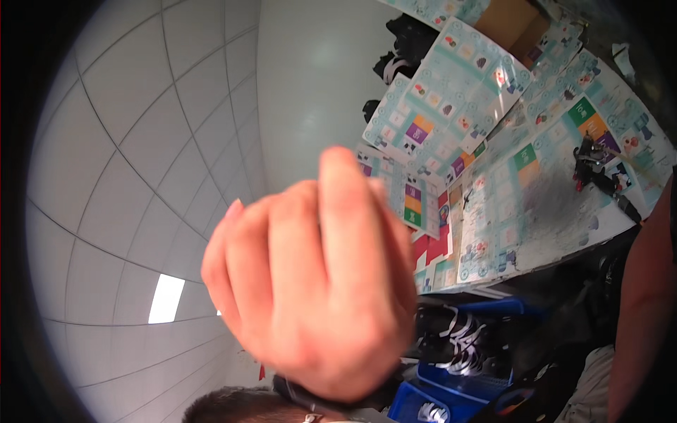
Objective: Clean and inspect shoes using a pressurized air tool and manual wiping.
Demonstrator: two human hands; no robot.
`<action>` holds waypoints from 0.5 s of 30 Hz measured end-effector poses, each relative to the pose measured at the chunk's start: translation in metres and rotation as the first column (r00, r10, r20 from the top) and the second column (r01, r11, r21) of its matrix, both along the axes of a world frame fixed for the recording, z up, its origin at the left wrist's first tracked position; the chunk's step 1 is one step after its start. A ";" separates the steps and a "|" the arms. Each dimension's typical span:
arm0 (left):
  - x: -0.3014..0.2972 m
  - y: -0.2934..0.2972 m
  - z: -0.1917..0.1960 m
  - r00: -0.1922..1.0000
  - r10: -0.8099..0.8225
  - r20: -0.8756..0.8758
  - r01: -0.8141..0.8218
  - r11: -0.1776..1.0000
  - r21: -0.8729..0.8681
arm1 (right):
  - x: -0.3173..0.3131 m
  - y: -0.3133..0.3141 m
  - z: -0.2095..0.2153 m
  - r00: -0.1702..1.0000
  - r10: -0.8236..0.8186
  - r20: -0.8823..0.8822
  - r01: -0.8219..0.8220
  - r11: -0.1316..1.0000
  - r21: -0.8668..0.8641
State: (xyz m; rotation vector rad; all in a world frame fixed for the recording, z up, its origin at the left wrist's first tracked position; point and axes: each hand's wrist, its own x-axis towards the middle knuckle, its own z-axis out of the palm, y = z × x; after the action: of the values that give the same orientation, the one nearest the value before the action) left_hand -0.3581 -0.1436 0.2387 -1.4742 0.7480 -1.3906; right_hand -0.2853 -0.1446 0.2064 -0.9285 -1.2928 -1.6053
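My left hand (310,282) fills the middle of the view, very close and slightly blurred, with its back turned to me. The fingers are curled in, and the index finger reaches highest. Only a little of the thumb shows behind the index finger. Whatever lies inside the fingers, if anything, is hidden. The hand hovers in front of the table and wall, touching neither as far as I can see. A bare arm (645,303) runs along the right edge; its hand is out of view. My right hand does not show.
The room appears tilted. Patterned printed sheets (451,92) cover a worktable, with a black-and-red tool (599,176) and a brown cardboard box (511,28) on it. Black shoes with white laces (458,342) lie in blue trays (458,381). Dark hair (233,405) shows at the bottom.
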 end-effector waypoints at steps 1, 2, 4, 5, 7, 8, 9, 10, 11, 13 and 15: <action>0.023 0.012 0.000 0.999 0.003 -0.032 -0.003 1.000 0.007 | 0.011 0.001 -0.011 0.999 -0.034 -0.042 0.033 0.999 -0.033; 0.052 0.022 -0.008 0.995 -0.014 -0.094 0.014 1.000 0.004 | 0.025 -0.004 -0.031 0.990 -0.089 -0.109 0.081 0.994 -0.080; 0.073 0.057 0.021 0.983 0.141 -0.115 -0.145 0.989 -0.025 | 0.025 -0.008 -0.021 0.994 -0.083 -0.078 0.077 0.995 -0.068; 0.071 0.075 0.041 0.977 0.193 -0.094 -0.196 0.980 -0.031 | 0.023 -0.012 -0.011 0.996 -0.079 -0.051 0.076 0.995 -0.057; 0.076 0.121 0.072 0.963 0.220 -0.155 -0.235 0.968 -0.084 | 0.022 -0.024 0.003 0.995 -0.092 -0.039 0.089 0.994 -0.069; 0.070 0.148 0.086 0.959 0.208 -0.192 -0.233 0.965 -0.123 | 0.020 -0.029 0.011 0.995 -0.094 -0.021 0.093 0.993 -0.070; 0.061 0.172 0.096 0.946 0.208 -0.248 -0.263 0.940 -0.216 | 0.021 -0.030 0.019 0.996 -0.090 0.001 0.090 0.993 -0.073; 0.047 0.197 0.105 0.938 0.202 -0.280 -0.286 0.909 -0.302 | 0.022 -0.028 0.025 0.996 -0.085 0.022 0.086 0.994 -0.071; 0.041 0.233 0.106 0.950 0.165 -0.267 -0.265 0.875 -0.405 | 0.025 -0.025 0.027 0.994 -0.104 0.020 0.105 0.991 -0.083; 0.020 0.304 0.107 0.972 0.054 -0.229 -0.191 0.749 -0.635 | 0.026 -0.018 0.043 0.990 -0.136 0.024 0.138 0.984 -0.117; 0.002 0.346 0.079 0.969 -0.154 -0.192 -0.087 0.514 -0.854 | 0.025 -0.016 0.049 0.988 -0.154 0.013 0.154 0.976 -0.156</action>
State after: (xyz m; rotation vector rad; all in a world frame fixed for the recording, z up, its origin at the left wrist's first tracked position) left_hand -0.3562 0.2027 0.3180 -2.4632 0.1595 -1.7399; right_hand -0.2600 -0.1605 0.2558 -1.1490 -1.3923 -1.6388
